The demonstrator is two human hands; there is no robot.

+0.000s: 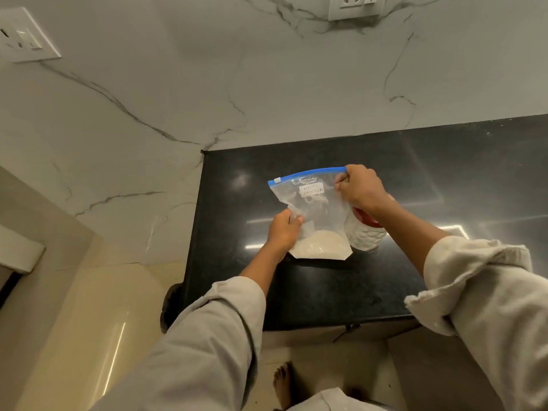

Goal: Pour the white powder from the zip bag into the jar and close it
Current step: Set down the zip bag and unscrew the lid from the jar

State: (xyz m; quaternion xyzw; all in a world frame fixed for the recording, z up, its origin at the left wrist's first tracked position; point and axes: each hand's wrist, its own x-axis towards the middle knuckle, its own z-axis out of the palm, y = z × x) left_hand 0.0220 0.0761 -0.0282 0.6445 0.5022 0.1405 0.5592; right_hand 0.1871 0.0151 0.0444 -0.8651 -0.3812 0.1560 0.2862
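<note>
I held the zip bag [311, 209] upright on the counter [296, 292], my right hand [360, 189] pinching its blue zip corner and my left hand [283, 229] gripping its side. The white powder [317, 247] sat at the bottom. The jar [366, 232] stood touching the bag behind my right wrist, so I judged a tug on the zip could knock it over or puff powder out.

The jar [366, 232], right of centre, is largely hidden behind the zip bag [311, 209] and the right hand [360, 189]; whether its red top is a lid cannot be told. The bag's label [311, 190] is too blurred to read fully. A switch plate [354, 5] is cut off by the top edge.
</note>
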